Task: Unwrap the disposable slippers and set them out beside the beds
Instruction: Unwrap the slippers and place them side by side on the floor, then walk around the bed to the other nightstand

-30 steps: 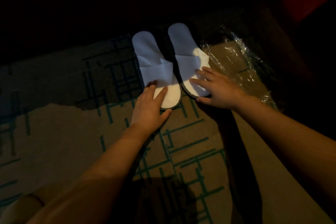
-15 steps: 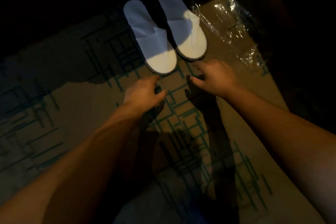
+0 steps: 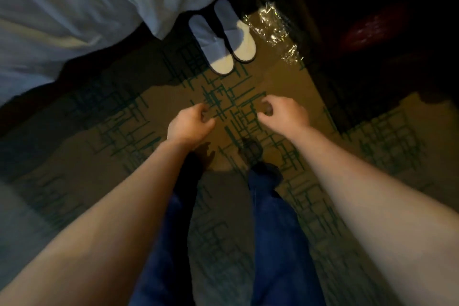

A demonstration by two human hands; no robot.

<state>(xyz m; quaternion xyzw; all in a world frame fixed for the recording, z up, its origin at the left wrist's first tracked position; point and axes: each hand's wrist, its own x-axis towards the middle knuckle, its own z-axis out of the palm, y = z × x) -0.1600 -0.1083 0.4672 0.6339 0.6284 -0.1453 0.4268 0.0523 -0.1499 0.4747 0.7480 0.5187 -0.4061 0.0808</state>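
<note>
Two white disposable slippers lie side by side on the patterned carpet, the left slipper (image 3: 211, 45) and the right slipper (image 3: 236, 32), just beside the corner of the bed's white bedding (image 3: 87, 2). Crumpled clear plastic wrapping (image 3: 273, 32) lies on the floor right of them. My left hand (image 3: 188, 124) and my right hand (image 3: 283, 112) hover above the carpet well short of the slippers. Both have loosely curled fingers and hold nothing.
Brown carpet with green line pattern (image 3: 124, 119) covers the floor. Dark furniture (image 3: 372, 32) stands at the right, beyond the wrapping. My legs in blue trousers (image 3: 273, 231) are below my arms.
Both hands have left the slippers and pulled back toward me. The view has risen, so the slippers look farther away and the bed's edge has come into view.
</note>
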